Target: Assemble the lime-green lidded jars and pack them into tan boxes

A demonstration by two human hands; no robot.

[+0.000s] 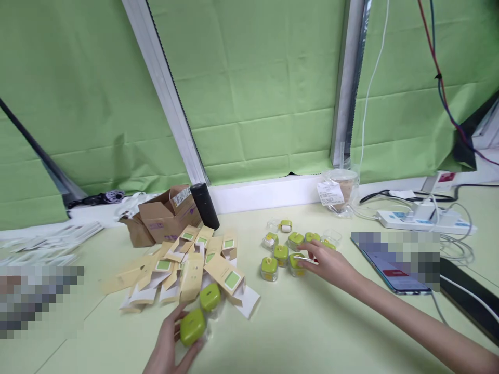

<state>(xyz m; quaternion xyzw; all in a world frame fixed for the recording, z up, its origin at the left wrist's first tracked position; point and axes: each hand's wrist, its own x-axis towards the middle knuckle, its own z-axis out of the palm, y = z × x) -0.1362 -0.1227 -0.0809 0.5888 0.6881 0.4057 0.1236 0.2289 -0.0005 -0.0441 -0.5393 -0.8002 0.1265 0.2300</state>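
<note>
In the lower left, my left hand (171,340) has its fingers closed around a glossy green rounded case (193,327). A second green case (210,297) sits just beyond it, beside spread-out cardboard packets. My right hand (325,259) pinches a thin whitish stick (306,258), whose exact kind I cannot make out. The stick lies over a small clear container with a green lid (296,265). Around those fingertips stand several similar containers, among them a green-lidded one (268,268) at the front left and a tipped one (286,226) at the back.
Cream packets with green squares (233,280) lie heaped left of centre. Behind them are an opened brown carton (167,215) and a black cylinder (205,206). A bagged cup (343,189), a power strip (424,222), cables and a phone (405,280) occupy the right.
</note>
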